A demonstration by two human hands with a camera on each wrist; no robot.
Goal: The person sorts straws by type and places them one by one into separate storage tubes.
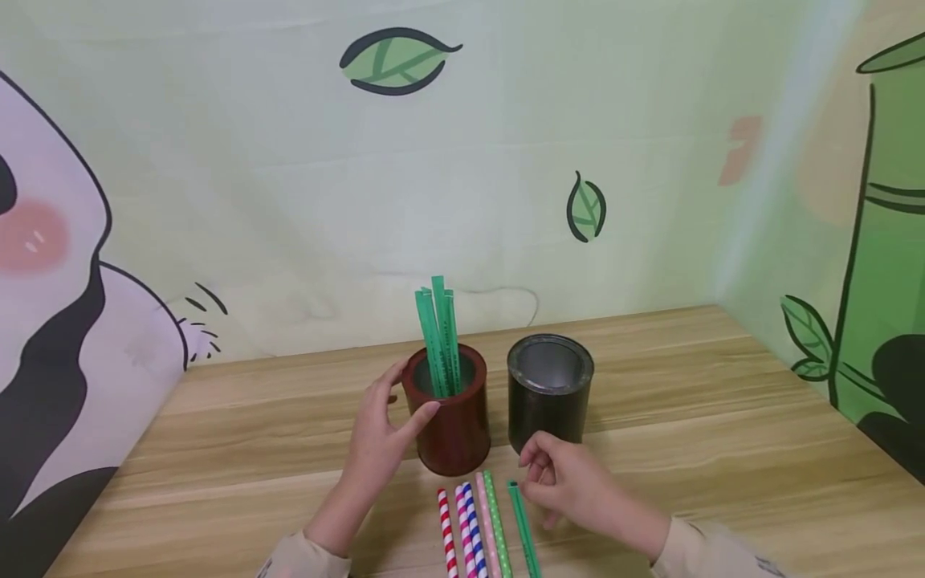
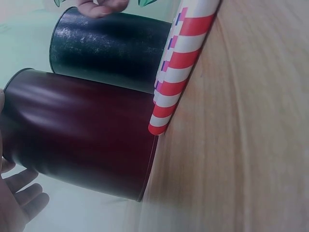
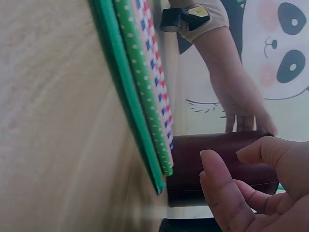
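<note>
My left hand (image 1: 379, 433) holds the dark red cylindrical cup (image 1: 454, 440) at its left side, thumb near the front rim. In the left wrist view some of its fingers (image 2: 29, 193) stand off the wall. Several flat green printed strips (image 1: 441, 337) stand in this cup. My right hand (image 1: 571, 482) hovers in front of the black cup (image 1: 547, 413), its fingers loosely bent with nothing between them. Just left of it lies a green stick (image 3: 126, 106). Beside that lie patterned paper straws: green dotted (image 1: 495, 514), pink (image 1: 486, 514), blue-striped (image 1: 473, 522), pink-striped (image 1: 462, 522) and red-striped (image 1: 446, 526).
Both cups stand upright side by side on the wood-grain table (image 1: 289, 417), the black one on the right. Behind the table hangs a pale green cloth (image 1: 289, 160) printed with leaves and a panda. A similar cloth borders the right side.
</note>
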